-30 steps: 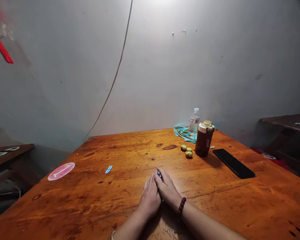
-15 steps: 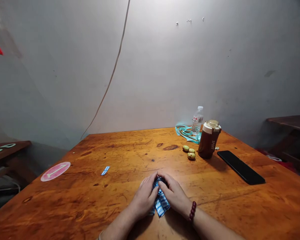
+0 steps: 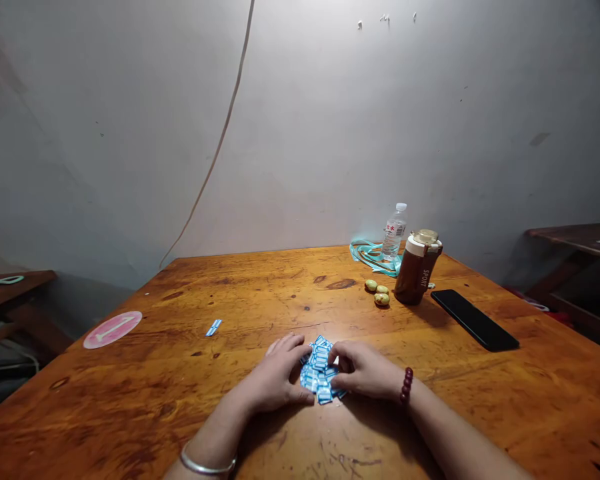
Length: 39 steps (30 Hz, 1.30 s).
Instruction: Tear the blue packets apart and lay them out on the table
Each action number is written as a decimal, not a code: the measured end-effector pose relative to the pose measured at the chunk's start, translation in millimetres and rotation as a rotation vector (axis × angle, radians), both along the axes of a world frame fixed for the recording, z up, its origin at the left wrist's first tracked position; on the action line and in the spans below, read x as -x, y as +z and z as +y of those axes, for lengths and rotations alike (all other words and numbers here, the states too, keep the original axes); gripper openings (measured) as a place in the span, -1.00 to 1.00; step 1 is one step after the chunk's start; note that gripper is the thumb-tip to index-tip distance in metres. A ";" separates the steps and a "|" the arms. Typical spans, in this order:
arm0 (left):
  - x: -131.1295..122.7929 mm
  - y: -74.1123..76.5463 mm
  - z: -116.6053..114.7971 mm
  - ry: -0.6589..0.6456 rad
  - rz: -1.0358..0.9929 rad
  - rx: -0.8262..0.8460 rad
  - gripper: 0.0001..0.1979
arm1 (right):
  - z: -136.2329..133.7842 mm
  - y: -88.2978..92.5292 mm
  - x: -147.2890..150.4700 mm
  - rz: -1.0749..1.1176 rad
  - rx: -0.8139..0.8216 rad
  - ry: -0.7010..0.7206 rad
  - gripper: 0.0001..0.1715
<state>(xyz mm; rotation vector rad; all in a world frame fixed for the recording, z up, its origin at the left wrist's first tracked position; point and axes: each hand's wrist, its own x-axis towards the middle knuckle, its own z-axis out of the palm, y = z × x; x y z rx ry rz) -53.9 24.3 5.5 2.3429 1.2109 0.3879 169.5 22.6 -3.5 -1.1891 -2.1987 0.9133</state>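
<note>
A loose pile of small flat blue-and-white striped pieces (image 3: 319,367), like little cards or packets, lies near the front middle of the wooden table. My left hand (image 3: 279,375) rests at the pile's left side, fingers and thumb spread around its edge. On the other side, my right hand (image 3: 367,368) has its fingers curled and its thumb apart from them, with the fingertips at the pile's right edge. Neither hand visibly grips a piece. One similar blue-and-white piece (image 3: 213,327) lies alone farther left.
Three small yellowish-green fruits (image 3: 381,299) lie beside a brown SPORT bottle (image 3: 414,277). Behind stand a clear water bottle (image 3: 394,233) and a turquoise strap (image 3: 365,252). A black phone (image 3: 473,320) lies at right, a pink round marker (image 3: 113,330) at left.
My hands were cupped together over the blue-and-white pieces. They have moved apart to either side, and the pieces now lie spread in a visible pile. The view has tilted slightly down.
</note>
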 end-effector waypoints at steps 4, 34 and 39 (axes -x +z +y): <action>-13.7 0.6 1.7 0.022 -0.118 -0.061 -0.53 | 5.0 -1.0 5.4 0.026 -0.128 -0.165 -0.80; -23.4 -6.4 1.1 0.221 -0.071 -0.190 -0.76 | 9.4 -8.7 15.0 -0.158 -0.242 -0.337 -0.67; -27.6 -9.0 -0.2 0.162 -0.077 -0.182 -0.78 | 9.1 -13.4 20.5 -0.091 -0.244 -0.238 -0.79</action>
